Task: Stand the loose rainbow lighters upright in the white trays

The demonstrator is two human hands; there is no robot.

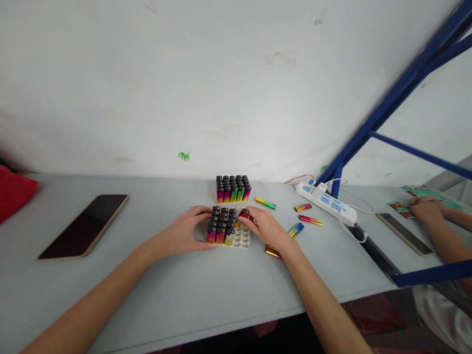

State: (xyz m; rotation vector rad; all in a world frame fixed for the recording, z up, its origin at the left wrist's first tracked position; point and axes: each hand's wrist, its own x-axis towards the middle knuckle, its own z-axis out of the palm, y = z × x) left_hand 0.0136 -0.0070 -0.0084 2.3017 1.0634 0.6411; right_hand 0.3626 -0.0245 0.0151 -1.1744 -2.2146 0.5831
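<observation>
A white tray with round-cornered slots stands at the middle of the table, its left part filled with upright black-topped lighters. My left hand holds the left side of this group, thumb at the near corner and fingers at the far one. At the tray's right side, my right hand pinches a lighter over the slots at the far end. Several empty slots show below it. Behind the tray stands a full block of colourful lighters.
Loose lighters lie right of the tray, among them a green one and a red one. A phone lies left. A white power strip and blue frame stand right. Beyond it are another person's hands.
</observation>
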